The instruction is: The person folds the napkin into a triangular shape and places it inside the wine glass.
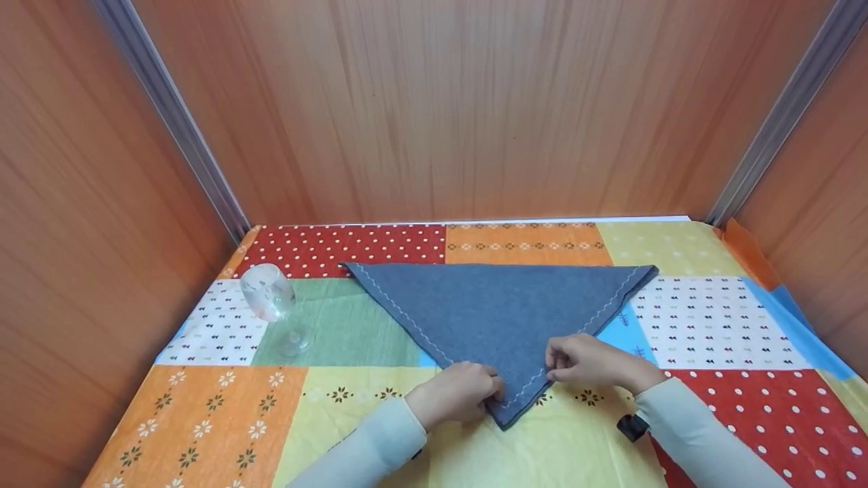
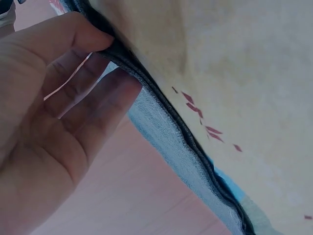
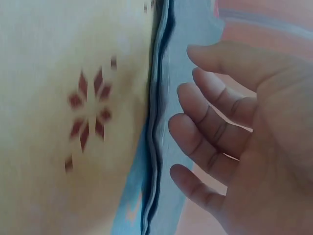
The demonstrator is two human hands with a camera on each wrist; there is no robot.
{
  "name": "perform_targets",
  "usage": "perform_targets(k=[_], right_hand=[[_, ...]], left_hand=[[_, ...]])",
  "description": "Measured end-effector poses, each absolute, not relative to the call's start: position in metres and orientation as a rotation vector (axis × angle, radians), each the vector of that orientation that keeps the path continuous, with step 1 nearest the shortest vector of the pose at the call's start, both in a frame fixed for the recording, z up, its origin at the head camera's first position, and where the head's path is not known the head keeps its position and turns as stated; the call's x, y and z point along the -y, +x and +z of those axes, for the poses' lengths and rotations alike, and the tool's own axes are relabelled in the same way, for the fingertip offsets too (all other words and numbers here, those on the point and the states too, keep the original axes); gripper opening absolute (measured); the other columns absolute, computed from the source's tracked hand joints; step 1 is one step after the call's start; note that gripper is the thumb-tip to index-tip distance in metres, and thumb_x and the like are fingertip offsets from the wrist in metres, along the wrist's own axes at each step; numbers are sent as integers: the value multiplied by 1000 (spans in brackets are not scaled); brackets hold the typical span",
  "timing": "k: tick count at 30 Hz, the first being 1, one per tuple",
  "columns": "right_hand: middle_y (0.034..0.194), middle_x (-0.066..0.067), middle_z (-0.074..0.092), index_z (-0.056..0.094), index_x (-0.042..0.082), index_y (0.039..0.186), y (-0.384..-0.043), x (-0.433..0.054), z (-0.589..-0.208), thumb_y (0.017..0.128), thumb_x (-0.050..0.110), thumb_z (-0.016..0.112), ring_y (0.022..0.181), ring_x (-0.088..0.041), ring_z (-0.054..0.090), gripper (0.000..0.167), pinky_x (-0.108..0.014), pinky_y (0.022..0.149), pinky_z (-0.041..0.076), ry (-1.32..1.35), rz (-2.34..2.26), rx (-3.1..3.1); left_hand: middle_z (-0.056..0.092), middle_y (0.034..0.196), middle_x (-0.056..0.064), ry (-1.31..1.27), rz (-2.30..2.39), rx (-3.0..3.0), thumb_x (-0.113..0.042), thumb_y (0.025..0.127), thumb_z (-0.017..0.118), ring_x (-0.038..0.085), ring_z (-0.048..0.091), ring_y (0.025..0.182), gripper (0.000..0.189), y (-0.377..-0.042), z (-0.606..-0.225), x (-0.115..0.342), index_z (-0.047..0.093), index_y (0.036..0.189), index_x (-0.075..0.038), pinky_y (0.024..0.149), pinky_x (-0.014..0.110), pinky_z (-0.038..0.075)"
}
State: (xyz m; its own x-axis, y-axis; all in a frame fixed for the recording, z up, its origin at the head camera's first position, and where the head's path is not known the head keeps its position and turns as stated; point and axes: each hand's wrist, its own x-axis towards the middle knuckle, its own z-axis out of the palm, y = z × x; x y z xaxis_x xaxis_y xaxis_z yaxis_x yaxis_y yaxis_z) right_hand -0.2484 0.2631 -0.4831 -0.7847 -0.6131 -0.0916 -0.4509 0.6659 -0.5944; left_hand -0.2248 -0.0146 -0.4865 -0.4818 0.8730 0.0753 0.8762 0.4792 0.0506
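A grey cloth (image 1: pixel 495 312) with pale zigzag stitching lies folded into a triangle, its point toward the person. The left hand (image 1: pixel 458 393) is at the cloth's left edge near that point. In the left wrist view, the thumb and fingers of the left hand (image 2: pixel 63 98) pinch the layered edge of the cloth (image 2: pixel 171 112). Over the cloth's right edge hovers the right hand (image 1: pixel 597 362). The right wrist view shows the right hand (image 3: pixel 234 122) with loosely bent fingers spaced apart and nothing between them, beside the stacked edge of the cloth (image 3: pixel 159 98).
A clear stemmed glass (image 1: pixel 268 291) stands at the left on a patchwork tablecloth (image 1: pixel 203 420). Wood-grain panels (image 1: pixel 475 115) enclose the table at the back and both sides. A small black object (image 1: pixel 633 428) shows beside the right sleeve.
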Motion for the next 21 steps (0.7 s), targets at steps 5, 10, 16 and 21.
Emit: perform_targets(k=[5, 10, 16, 21], right_hand=[[85, 9, 59, 64, 17, 91, -241, -249, -487, 85, 16, 78, 80, -10, 55, 15, -28, 70, 49, -974, -761, -2611], [88, 9, 54, 64, 20, 91, -231, -236, -491, 81, 25, 83, 84, -10, 49, 22, -27, 73, 45, -1098, -679, -2629], [88, 10, 51, 63, 22, 92, -223, -223, -494, 82, 33, 83, 83, -7, 44, 25, -26, 72, 40, -1144, -611, -2609], [86, 12, 49, 61, 23, 88, -219, -216, -495, 87, 37, 78, 81, -8, 42, 23, -27, 71, 37, -1141, -596, -2631]], left_hand=[[70, 93, -6, -1594, -205, 2671, 0, 78, 73, 9, 68, 81, 28, -226, -488, 18, 77, 101, -16, 75, 19, 53], [68, 92, -5, -1579, -215, 2650, -7, 84, 73, 9, 66, 80, 18, -227, -491, 22, 75, 100, -15, 73, 20, 53], [63, 86, -6, -1534, -142, 2621, -29, 91, 73, 7, 60, 71, 15, -226, -493, 22, 71, 96, -15, 64, 23, 50], [56, 82, -8, -1524, -153, 2666, -41, 92, 71, 5, 50, 65, 26, -227, -493, 21, 68, 96, -16, 59, 22, 43]])
